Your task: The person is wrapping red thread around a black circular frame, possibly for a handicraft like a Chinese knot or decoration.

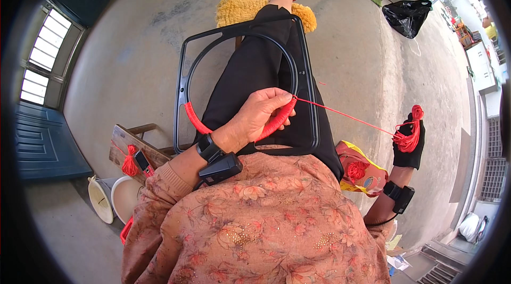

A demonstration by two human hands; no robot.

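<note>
Across my lap lies a black frame [313, 79] with rounded corners and a round ring [195, 66] inside it. Red cord wrapping [196, 119] covers the lower part of the ring. My left hand [261, 111] is closed around the wrapped part, thumb and forefinger pinching the cord at the end of the wrapping. From there a single red cord [346, 115] runs taut to the right. Out at the right, my right hand [415, 143], in a black fingerless glove, is closed on a bundle of red cord [409, 134].
A wooden bench [121, 144] at the left bears a small red cord bundle [130, 162] and a phone [142, 161]. Pale buckets [123, 193] stand below. A red and yellow bag [367, 177] sits by my right thigh. Ahead are a yellow fluffy stool cover [234, 10] and a black plastic bag [407, 17].
</note>
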